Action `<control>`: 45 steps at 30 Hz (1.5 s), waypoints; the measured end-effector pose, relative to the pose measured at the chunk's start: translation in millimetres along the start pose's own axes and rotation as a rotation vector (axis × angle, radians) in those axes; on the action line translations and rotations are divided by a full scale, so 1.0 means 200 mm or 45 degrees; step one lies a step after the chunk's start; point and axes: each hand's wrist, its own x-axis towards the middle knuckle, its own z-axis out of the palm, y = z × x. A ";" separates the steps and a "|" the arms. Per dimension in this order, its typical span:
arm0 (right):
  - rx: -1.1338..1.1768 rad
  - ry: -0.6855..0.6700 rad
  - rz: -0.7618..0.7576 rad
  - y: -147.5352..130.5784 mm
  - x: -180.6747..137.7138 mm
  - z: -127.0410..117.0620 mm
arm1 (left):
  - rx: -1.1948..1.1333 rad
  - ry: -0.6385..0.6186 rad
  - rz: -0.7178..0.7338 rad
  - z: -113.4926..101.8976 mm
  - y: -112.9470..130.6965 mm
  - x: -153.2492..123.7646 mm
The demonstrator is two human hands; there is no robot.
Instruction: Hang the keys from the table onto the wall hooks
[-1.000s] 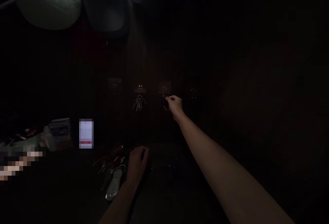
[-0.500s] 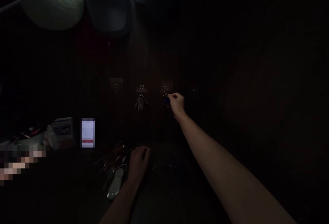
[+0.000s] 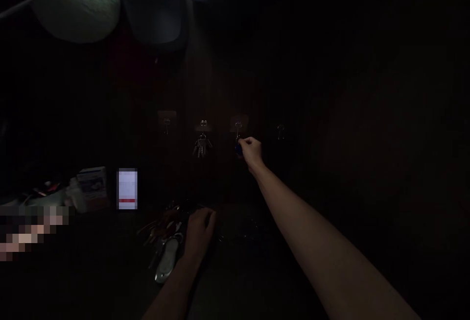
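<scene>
In the dim head view, my right hand [image 3: 252,152] is raised to a small wire hook [image 3: 238,126] on the dark upright surface. Thumb and fingers pinch a small round blue key fob [image 3: 238,149] just under that hook; whether it hangs on it I cannot tell. My left hand [image 3: 200,224] rests low on the dark tabletop, its fingers bent away and largely lost in shadow. Close to its left lies a heap of keys [image 3: 163,232] with a shiny metal oblong piece [image 3: 167,260]. Another bunch of keys [image 3: 201,147] hangs from a hook [image 3: 203,124] further left.
Bare hooks appear at left [image 3: 166,125] and right [image 3: 281,132]. A grey cap [image 3: 156,11] and a pale rounded hat [image 3: 77,11] hang above. A small box [image 3: 92,187], a white bottle [image 3: 76,195] and a lit, blurred-out screen [image 3: 127,188] stand at left.
My right hand has moved slightly down with the blue fob, and the hook above it now hangs straighter. My left hand stays in place on the tabletop.
</scene>
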 end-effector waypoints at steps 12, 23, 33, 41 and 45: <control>0.094 -0.276 0.182 0.17 -0.18 -0.15 | 0.032 -0.013 0.032 -0.01 0.00 0.01; -0.152 -0.449 0.287 0.55 -0.51 -0.49 | 0.025 -0.065 0.061 -0.01 0.01 0.00; -0.559 -0.407 0.106 0.72 -0.52 -0.67 | 0.033 -0.189 0.121 0.00 0.01 -0.01; -0.945 -0.505 0.097 0.75 -0.54 -0.67 | 0.046 -0.206 0.147 0.01 -0.02 -0.02; -1.166 -0.528 -0.010 0.75 -0.58 -0.63 | 0.046 -0.238 0.138 0.01 0.00 -0.01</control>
